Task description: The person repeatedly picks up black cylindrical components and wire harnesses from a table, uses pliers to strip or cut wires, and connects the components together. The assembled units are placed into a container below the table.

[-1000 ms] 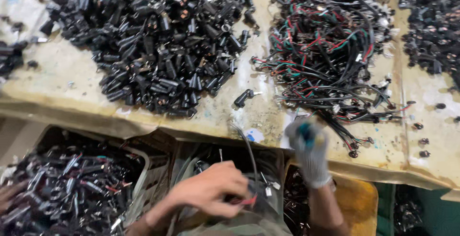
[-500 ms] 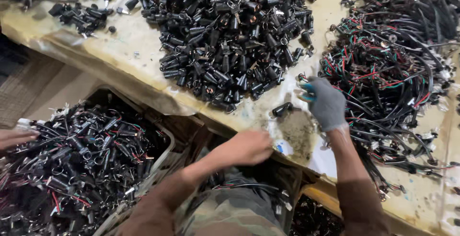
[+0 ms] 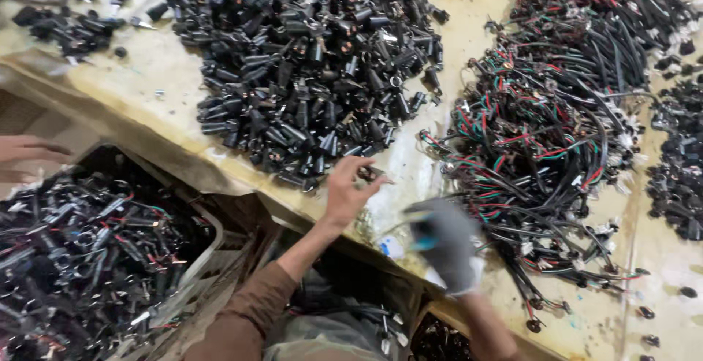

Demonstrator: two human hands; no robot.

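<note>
The bare left hand [image 3: 348,189] reaches up over the near edge of the tabletop [image 3: 469,9], its grip pinched on a small dark part [image 3: 368,176] held between thumb and fingertips, just below the big heap of black cylindrical parts [image 3: 307,61]. The right hand [image 3: 444,242] wears a grey glove and is blurred; something blue shows at its thumb side, and whether its grip is clenched or released cannot be told. It sits just beside the left hand, at the near edge of a tangle of black leads with red, green and white wires [image 3: 556,127]. Below the tabletop on the left stands a crate [image 3: 209,240] full of dark wired parts, and another person's hand [image 3: 25,152] shows at the left edge
</note>
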